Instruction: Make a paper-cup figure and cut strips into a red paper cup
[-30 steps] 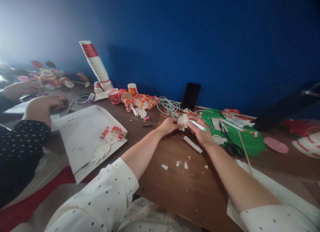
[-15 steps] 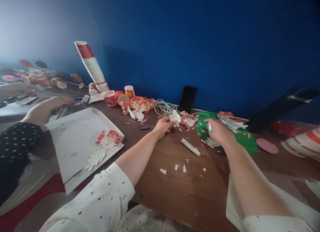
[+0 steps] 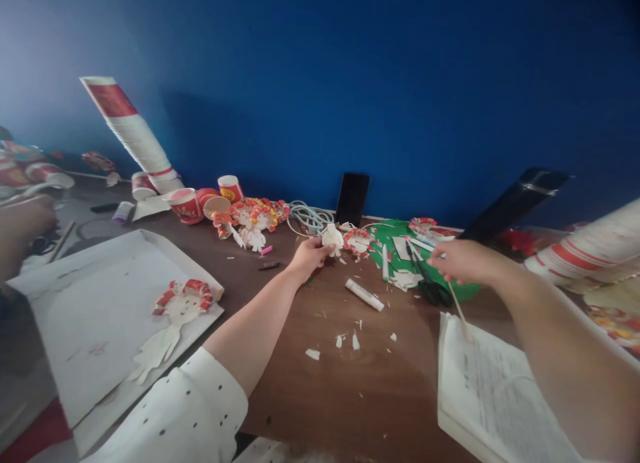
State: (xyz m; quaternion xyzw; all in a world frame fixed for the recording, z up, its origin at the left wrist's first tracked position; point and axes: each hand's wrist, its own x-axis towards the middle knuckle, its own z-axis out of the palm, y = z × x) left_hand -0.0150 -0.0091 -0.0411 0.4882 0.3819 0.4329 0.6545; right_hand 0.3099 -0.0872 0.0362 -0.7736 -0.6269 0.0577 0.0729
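My left hand (image 3: pixel 307 259) pinches a small white paper cutout (image 3: pixel 333 238) with rounded, finger-like edges, just above the brown table. My right hand (image 3: pixel 463 262) is closed over the right part of a green sheet (image 3: pixel 387 233). A thin pale stick (image 3: pixel 457 305) runs down from its fingers towards a stack of printed pages (image 3: pixel 493 383). Beside that hand lie black-handled scissors (image 3: pixel 434 291), a white card (image 3: pixel 401 248) and a white marker (image 3: pixel 385 263). Near my left hand is a paper face with red-and-white curls (image 3: pixel 359 242). A white tube (image 3: pixel 365 295) lies closer to me.
A white box lid (image 3: pixel 100 316) at left holds a curly-haired paper doll (image 3: pixel 183 306). Behind are red paper cups (image 3: pixel 185 205), a leaning cup stack (image 3: pixel 133 136), a cable (image 3: pixel 310 216) and a phone (image 3: pixel 353 198). Paper scraps (image 3: pixel 355 342) dot the table. Another person's hand (image 3: pixel 27 226) is at far left.
My right hand has let go of the white marker, which now lies on the green sheet, and has a thin stick at its fingers. The left still pinches the cutout. The view has turned right.
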